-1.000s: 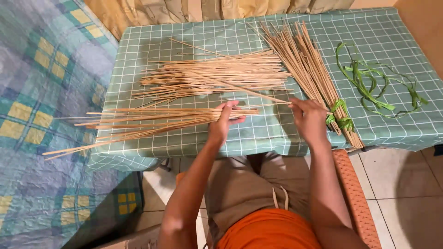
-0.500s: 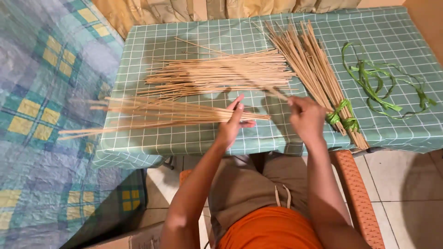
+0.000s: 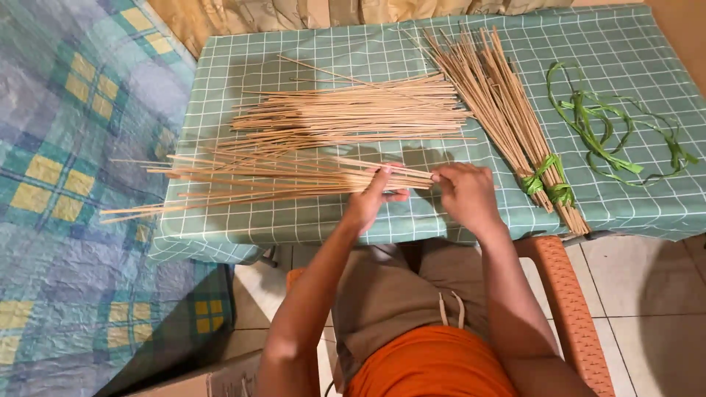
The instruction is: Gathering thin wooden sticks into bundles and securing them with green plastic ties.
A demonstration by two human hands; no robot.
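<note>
The person sits at a table with a green checked cloth. Both hands are at the near edge, at the right ends of a loose bunch of thin sticks. The left hand has its fingers curled around the stick ends. The right hand is closed too, and its fingertips pinch the same ends from the other side. The bunch lies flat along the near edge, and its far tips poke out past the left edge of the table.

The sticks look very light, dry and stiff, and so thin that one could probably snap if bent hard. They look smooth, so they may slide out of a loose hold. The best place to hold them seems to be near the ends, with the whole hand wrapped around, so they stay together.

A second loose pile of sticks lies in the middle of the table, just behind the first. A tied bundle of sticks slants toward the near right side, with a green leaf strip knotted around it. More loose green strips lie near the right edge. The tied bundle sits close to the right hand and could get bumped. A blue checked blanket is off to the left
</note>
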